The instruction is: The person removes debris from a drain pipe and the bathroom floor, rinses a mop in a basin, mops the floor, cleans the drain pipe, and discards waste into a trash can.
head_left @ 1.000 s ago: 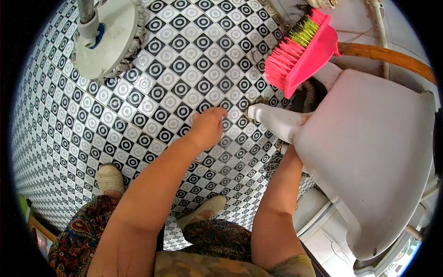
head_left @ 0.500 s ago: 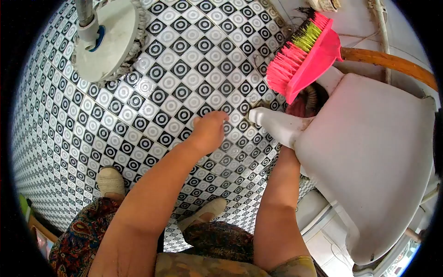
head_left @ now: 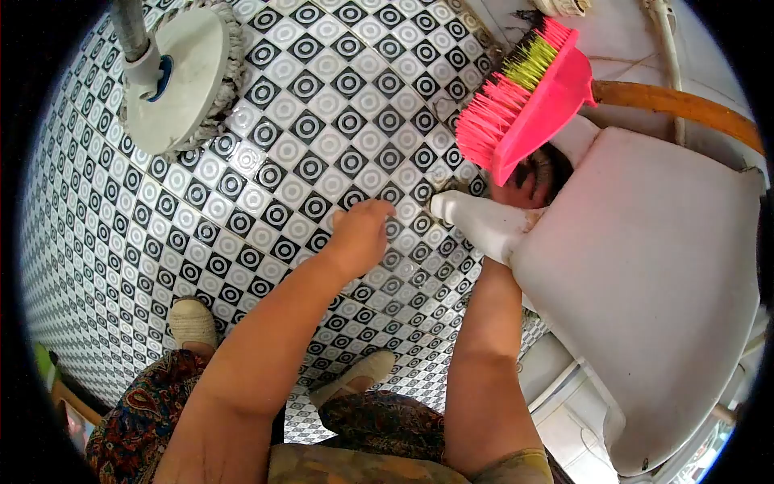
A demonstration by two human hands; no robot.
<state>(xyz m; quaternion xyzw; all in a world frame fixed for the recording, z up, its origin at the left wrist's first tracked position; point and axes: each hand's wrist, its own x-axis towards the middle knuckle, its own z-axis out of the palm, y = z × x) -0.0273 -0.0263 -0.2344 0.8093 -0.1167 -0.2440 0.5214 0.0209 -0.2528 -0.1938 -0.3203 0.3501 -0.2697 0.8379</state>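
My left hand (head_left: 359, 240) hovers over the patterned tile floor with its fingers curled in and nothing visible in them. A white plastic chair-like piece (head_left: 637, 274) with short legs stands at the right. My right forearm passes beneath it. Part of my right hand (head_left: 513, 194) shows in the shadowed gap between its legs, beside a ridged brownish thing (head_left: 545, 171). Most of its fingers are hidden, so its grip is unclear. Just above that gap is the pink broom head (head_left: 528, 121) with pink and yellow bristles.
A wooden handle (head_left: 677, 106) runs right from the broom. A round mop head (head_left: 177, 81) rests on the tiles at upper left. My two shoes (head_left: 193, 323) stand on the black-and-white floor (head_left: 266, 161). Pipes line the wall at upper right.
The view has shifted slightly. More of my right hand shows in the gap under the white piece. My left hand keeps nearly the same place and curled shape.
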